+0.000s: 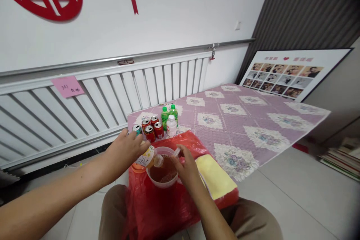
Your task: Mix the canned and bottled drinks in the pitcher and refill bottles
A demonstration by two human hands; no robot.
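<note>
My left hand [129, 148] grips a clear plastic drink bottle [149, 156] with a white and yellow label. It is tilted, its mouth over a translucent plastic tub [164, 185] that holds reddish-brown liquid [161, 170]. Whether liquid is flowing from the mouth cannot be made out. At the tub's right rim, my right hand [184, 163] pinches a small whitish piece [177, 151] that looks like a bottle cap. Red plastic sheeting [152, 210] lies under the tub. Beside my right forearm is a folded yellow cloth [215, 176].
Behind the tub stand several opened drink cans [150, 133], two green bottles [165, 118] and a white-capped bottle [171, 126]. Left of the tub sits an orange dish [138, 168], partly hidden. A patterned cloth [225, 131] covers the table; a white radiator [157, 86] runs behind.
</note>
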